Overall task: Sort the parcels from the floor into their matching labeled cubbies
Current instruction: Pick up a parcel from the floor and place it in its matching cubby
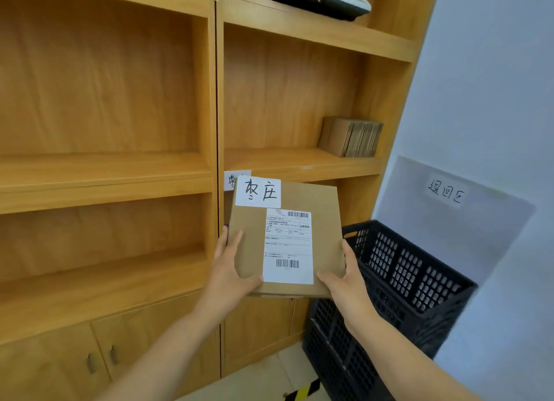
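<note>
Parcel (286, 239) before cubby label (232, 180), crate (404, 284) beside

Flat brown cardboard parcel (287, 239), white handwritten tag and printed shipping label on top, was gripped at its near corners by left hand (229, 276) and right hand (347, 281) before a wooden shelf unit (209, 86). Black perforated plastic crate (398, 284) stood alongside, right.

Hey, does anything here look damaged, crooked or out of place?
Nothing stands out. Both hands, left and right, hold the parcel intact, slightly tilted, and its handwritten label appears to match the partly hidden shelf label behind it.
</note>
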Action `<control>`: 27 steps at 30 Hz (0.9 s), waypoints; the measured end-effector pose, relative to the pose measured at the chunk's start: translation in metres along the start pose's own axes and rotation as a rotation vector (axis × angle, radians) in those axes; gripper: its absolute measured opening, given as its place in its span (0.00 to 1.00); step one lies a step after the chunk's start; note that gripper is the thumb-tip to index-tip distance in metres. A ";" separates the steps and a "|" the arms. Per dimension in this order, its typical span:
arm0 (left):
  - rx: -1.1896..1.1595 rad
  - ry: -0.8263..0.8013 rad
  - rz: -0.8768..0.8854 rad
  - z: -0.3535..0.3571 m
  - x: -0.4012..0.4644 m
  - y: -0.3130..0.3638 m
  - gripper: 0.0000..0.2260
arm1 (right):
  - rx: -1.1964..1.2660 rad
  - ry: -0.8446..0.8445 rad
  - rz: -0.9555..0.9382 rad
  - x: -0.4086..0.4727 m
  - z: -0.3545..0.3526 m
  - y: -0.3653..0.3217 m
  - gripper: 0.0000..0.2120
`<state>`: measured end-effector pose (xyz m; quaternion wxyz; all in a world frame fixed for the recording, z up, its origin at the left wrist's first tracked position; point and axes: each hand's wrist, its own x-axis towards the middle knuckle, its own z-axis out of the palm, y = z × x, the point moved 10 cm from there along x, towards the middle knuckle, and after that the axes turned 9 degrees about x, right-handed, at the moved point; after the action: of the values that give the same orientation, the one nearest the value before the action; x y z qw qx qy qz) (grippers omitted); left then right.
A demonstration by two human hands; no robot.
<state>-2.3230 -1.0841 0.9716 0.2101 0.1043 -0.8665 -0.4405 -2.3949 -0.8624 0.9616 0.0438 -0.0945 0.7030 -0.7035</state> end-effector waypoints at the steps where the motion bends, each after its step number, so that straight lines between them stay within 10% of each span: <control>1: -0.004 -0.002 -0.006 0.008 0.006 0.002 0.44 | 0.006 -0.010 0.002 0.010 -0.006 0.001 0.38; 27: 0.040 0.163 0.128 0.012 0.307 0.019 0.46 | 0.072 -0.067 -0.203 0.325 0.043 -0.066 0.38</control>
<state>-2.6013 -1.1766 1.0643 0.3057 0.0884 -0.8601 -0.3986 -2.6995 -0.9668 1.0499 -0.0009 -0.1870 0.6621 -0.7257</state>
